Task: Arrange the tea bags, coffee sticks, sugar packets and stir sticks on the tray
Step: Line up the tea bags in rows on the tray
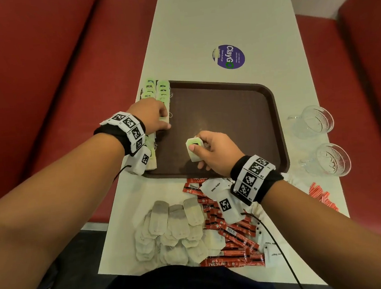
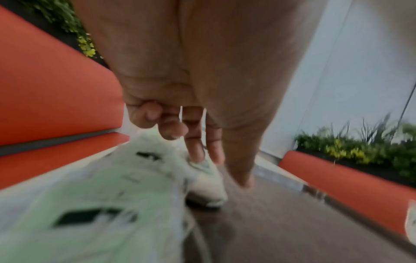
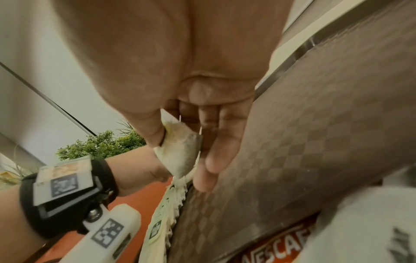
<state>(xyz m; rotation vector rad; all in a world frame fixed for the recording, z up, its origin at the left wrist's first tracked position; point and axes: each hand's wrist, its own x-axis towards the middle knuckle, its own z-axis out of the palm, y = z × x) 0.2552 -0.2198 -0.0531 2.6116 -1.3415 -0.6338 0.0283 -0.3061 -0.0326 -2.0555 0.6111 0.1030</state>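
Note:
A brown tray (image 1: 228, 108) lies mid-table. Tea bags with green tags (image 1: 162, 89) run in a row along its left edge. My left hand (image 1: 163, 121) is over that row; in the left wrist view, two straight fingertips (image 2: 195, 156) press one tea bag (image 2: 209, 186) of the row, and the thumb points down at the tray (image 2: 292, 222). My right hand (image 1: 197, 150) hovers over the tray's near part and pinches a green-tagged tea bag (image 1: 193, 148) between thumb and fingers, as the right wrist view shows (image 3: 178, 160). Near the front edge lie loose tea bags (image 1: 174, 228), red coffee sticks (image 1: 234, 232) and sugar packets (image 1: 214, 186). Orange stir sticks (image 1: 320, 194) lie right.
Two glass cups (image 1: 316, 119) (image 1: 331, 159) stand right of the tray. A round purple sticker (image 1: 229, 56) is on the table beyond it. Red bench seats (image 1: 41, 88) flank the narrow table on both sides.

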